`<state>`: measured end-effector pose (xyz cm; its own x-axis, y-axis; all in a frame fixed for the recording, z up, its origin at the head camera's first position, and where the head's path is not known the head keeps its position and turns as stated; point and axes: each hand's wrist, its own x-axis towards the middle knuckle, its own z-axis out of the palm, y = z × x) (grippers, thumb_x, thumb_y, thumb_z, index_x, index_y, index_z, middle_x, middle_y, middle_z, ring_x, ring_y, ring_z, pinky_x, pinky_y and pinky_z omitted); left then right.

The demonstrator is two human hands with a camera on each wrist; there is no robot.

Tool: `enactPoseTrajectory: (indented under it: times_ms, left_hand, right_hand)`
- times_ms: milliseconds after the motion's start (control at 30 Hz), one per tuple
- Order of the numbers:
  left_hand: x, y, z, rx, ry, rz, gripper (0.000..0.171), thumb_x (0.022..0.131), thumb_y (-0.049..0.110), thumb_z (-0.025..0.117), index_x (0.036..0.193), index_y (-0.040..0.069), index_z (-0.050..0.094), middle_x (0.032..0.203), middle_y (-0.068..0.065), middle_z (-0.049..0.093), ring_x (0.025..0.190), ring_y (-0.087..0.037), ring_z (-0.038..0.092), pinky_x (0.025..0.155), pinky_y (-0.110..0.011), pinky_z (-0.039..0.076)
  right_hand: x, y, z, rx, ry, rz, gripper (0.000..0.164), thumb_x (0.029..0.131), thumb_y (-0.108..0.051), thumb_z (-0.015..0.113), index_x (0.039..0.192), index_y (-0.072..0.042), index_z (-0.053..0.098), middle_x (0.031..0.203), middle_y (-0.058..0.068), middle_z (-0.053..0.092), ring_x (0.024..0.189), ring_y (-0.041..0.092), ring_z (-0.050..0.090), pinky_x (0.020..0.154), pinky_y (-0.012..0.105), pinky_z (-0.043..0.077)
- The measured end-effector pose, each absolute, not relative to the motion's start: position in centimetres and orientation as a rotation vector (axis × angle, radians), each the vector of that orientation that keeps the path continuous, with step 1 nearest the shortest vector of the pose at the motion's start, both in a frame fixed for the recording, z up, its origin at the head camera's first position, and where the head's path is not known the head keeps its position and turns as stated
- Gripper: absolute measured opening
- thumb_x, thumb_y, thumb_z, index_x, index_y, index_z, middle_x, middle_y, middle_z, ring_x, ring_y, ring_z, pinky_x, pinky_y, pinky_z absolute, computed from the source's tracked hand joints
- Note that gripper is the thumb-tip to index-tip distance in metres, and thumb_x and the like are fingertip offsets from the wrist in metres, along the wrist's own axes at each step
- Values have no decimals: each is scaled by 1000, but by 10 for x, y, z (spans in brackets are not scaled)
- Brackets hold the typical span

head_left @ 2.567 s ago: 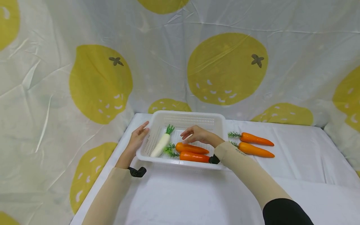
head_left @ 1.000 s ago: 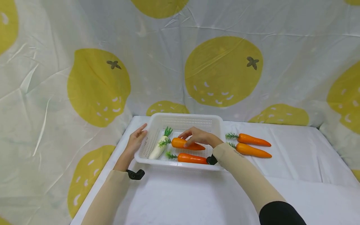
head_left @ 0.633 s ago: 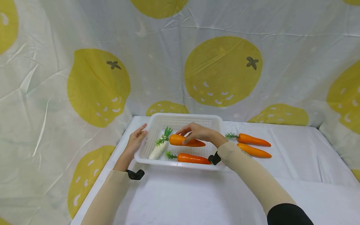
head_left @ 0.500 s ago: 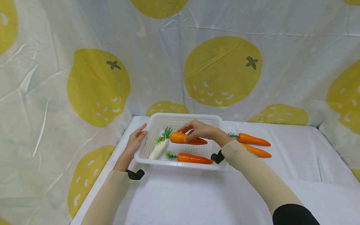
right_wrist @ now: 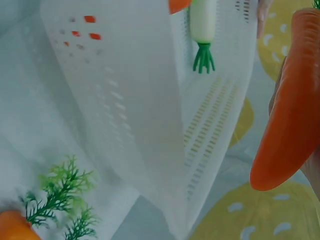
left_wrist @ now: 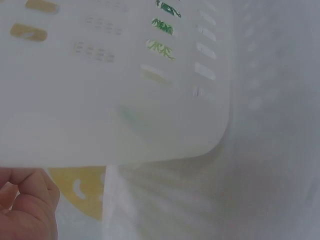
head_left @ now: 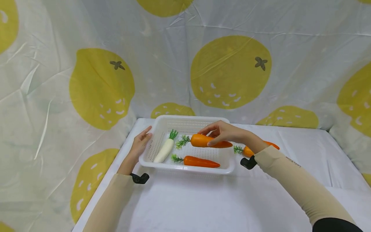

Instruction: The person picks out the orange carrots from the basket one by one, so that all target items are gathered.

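My right hand (head_left: 224,131) pinches an orange carrot (head_left: 200,140) with a green leafy top, holding it over the right half of a white perforated basket (head_left: 185,170). In the right wrist view that carrot (right_wrist: 295,105) hangs beside the basket's rim. Another carrot (head_left: 200,162) lies inside near the front wall, and a white radish (head_left: 164,150) with a green top lies at the left. My left hand (head_left: 139,143) rests against the basket's left end, fingers extended; the left wrist view shows part of that hand (left_wrist: 30,207) by the rim.
Right of the basket, two more carrots lie on the white-covered table (head_left: 191,203); the nearer carrot (head_left: 247,151) is partly hidden by my right forearm. A lemon-print curtain (head_left: 162,64) hangs behind and at the left.
My right hand took hold of the rear carrot in the basket, lifted it, and has moved right with it. The left hand stays at the basket's left end.
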<state>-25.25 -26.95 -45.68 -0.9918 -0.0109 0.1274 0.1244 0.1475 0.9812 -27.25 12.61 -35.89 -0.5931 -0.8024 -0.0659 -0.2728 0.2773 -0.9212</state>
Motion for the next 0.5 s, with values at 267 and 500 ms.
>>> enactPoseTrajectory:
  times_ms: [267,500]
  left_hand:
    - [-254,-267,-450,71,-2422,-1955,51,106,25,51,154,12,40,116,-9,56,96,-8,53,81,-16,45]
    - [-246,-262,-431,81,-2399,-2022,49,106,15,50,153,5,38,115,-13,57,93,-9,54,78,-17,46]
  right_hand:
    - [-257,170,-361,-917,2057,-1282,48,88,-10,77,134,-7,63,129,11,63,109,28,64,89,39,53]
    - [-247,215,-363,-882,2126,-1270,48,88,-11,77,134,-9,63,123,11,67,105,29,66,86,38,55]
